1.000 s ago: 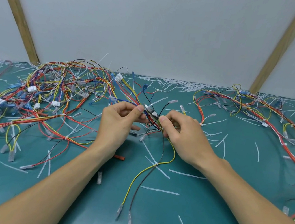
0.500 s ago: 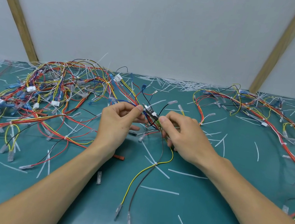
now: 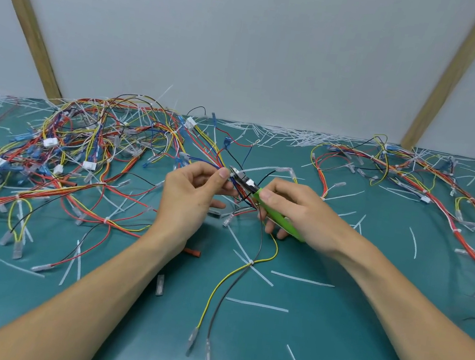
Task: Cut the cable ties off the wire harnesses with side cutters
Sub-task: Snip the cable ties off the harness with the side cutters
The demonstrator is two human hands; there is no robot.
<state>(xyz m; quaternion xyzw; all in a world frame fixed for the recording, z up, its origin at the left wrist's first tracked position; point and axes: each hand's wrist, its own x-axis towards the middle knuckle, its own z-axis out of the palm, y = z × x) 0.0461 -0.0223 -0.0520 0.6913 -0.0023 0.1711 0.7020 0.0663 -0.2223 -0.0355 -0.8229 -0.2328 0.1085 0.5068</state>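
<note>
Centre of the mat point(image 3: 331, 330): left hand point(image 3: 194, 195) pinches the wire bundle point(image 3: 236, 187); right hand point(image 3: 301, 213), at its three o'clock, squeezes green cutters point(image 3: 254, 190) there. Wires look limp and light, so hold beside the tie.

A teal table mat point(image 3: 331, 330) meets a grey wall panel point(image 3: 249, 44) framed by slanted wooden battens point(image 3: 24, 12).

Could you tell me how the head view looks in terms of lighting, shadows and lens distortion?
Head view: even, soft light, no glare on the green mat; only faint shadows under the left hand and right hand. Wide-angle bending splays the wooden battens outward. The side cutters and the wires they meet look slightly soft.
</note>
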